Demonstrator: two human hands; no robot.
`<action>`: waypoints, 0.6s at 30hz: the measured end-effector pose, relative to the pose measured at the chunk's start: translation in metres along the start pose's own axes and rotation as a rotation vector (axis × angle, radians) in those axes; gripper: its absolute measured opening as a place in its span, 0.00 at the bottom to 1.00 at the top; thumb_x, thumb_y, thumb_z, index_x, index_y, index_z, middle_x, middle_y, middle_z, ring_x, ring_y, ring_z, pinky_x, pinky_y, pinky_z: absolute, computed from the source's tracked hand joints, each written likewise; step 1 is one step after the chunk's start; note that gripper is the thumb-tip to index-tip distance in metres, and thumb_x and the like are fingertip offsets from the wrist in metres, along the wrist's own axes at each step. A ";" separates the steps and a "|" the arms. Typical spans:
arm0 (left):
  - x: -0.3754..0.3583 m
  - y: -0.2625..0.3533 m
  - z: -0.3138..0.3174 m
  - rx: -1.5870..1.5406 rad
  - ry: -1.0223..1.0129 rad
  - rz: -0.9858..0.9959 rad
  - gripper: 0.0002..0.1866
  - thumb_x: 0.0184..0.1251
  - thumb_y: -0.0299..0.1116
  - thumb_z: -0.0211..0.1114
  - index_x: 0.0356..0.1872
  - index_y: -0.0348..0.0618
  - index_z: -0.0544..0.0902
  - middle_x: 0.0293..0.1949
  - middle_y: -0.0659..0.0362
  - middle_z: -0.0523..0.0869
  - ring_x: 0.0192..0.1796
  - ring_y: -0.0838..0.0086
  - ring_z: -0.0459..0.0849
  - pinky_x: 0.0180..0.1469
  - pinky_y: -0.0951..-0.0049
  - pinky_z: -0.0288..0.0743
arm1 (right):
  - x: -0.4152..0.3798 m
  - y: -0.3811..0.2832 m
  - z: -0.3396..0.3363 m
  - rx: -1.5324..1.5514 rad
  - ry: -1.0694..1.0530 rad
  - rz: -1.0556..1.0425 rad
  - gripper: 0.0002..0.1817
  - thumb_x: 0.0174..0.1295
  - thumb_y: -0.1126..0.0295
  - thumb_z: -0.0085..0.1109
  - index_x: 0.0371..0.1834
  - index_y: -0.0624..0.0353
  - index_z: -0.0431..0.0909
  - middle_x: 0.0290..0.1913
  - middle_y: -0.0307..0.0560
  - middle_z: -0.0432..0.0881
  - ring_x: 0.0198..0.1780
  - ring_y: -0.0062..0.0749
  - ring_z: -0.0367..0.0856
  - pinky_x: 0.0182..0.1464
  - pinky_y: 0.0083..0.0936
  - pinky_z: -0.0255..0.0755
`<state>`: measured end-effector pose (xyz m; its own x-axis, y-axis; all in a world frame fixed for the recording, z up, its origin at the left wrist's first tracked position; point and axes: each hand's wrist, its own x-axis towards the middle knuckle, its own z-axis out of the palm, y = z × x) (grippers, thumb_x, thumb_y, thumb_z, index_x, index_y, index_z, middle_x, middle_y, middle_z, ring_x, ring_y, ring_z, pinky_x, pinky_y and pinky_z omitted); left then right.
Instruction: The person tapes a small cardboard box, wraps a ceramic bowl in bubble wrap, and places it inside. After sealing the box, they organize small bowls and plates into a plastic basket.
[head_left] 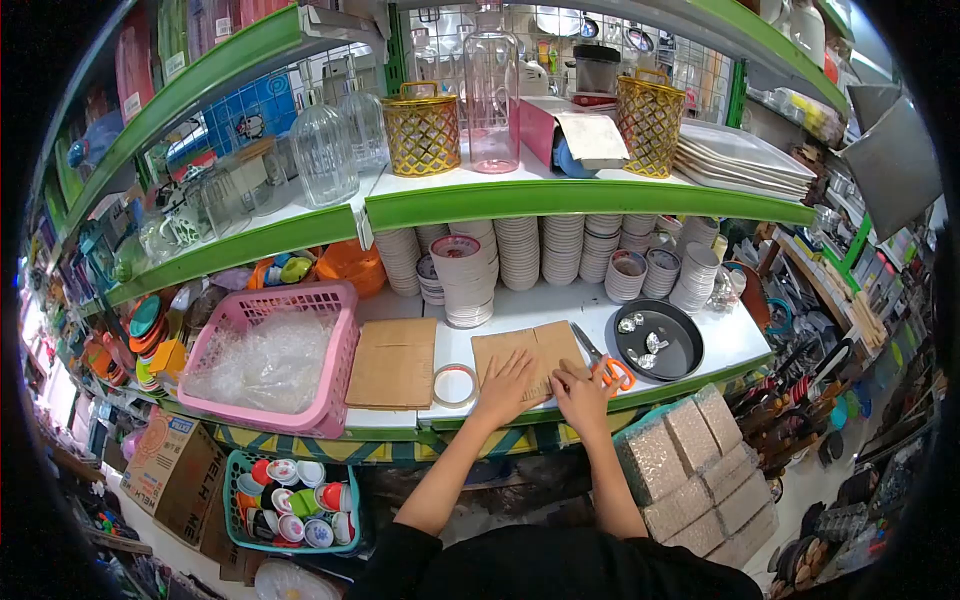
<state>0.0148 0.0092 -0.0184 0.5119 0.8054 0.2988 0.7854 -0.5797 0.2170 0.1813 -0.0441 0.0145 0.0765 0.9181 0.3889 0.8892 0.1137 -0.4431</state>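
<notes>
My left hand [507,388] lies flat with fingers spread on a creased piece of brown cardboard [555,345] at the front of the white shelf. The fingers of my right hand [580,392] are bent in at the cardboard's lower right edge and seem to pinch it; the fingertips are partly hidden. Orange-handled scissors [616,376] lie just right of that hand, blades pointing up and left. A roll of tape [455,386] rests flat left of the cardboard. Beside the tape is a second flat cardboard piece [392,365].
A pink basket [349,345] of clear plastic wrap stands left. At right is a dark round pan [692,345] with shiny small items. Stacked bowls [517,250] line the back under a green-edged shelf [590,200]. Below are a teal basket [236,500] and wrapped blocks [690,475].
</notes>
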 end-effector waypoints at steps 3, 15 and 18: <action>-0.001 -0.007 -0.003 -0.020 0.000 0.057 0.43 0.61 0.62 0.55 0.69 0.40 0.62 0.71 0.55 0.60 0.75 0.67 0.53 0.73 0.49 0.38 | -0.007 -0.006 -0.002 -0.100 -0.006 -0.034 0.16 0.62 0.56 0.53 0.48 0.48 0.82 0.59 0.34 0.77 0.73 0.62 0.47 0.62 0.78 0.23; 0.002 -0.014 -0.002 -0.077 -0.004 0.096 0.41 0.54 0.53 0.63 0.68 0.43 0.64 0.71 0.56 0.61 0.74 0.68 0.55 0.73 0.51 0.39 | 0.004 -0.005 0.034 -0.076 -0.135 -0.084 0.27 0.69 0.52 0.39 0.62 0.60 0.70 0.66 0.42 0.69 0.73 0.49 0.54 0.70 0.63 0.27; 0.002 -0.014 -0.002 -0.071 0.006 0.095 0.42 0.53 0.55 0.63 0.67 0.43 0.64 0.71 0.56 0.62 0.74 0.68 0.55 0.74 0.52 0.39 | 0.018 -0.004 0.039 -0.114 -0.217 -0.057 0.30 0.70 0.50 0.34 0.66 0.61 0.66 0.70 0.42 0.63 0.74 0.48 0.51 0.70 0.63 0.27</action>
<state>0.0039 0.0184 -0.0193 0.5805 0.7456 0.3272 0.7066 -0.6610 0.2527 0.1612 -0.0130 -0.0082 -0.0628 0.9730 0.2222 0.9354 0.1350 -0.3267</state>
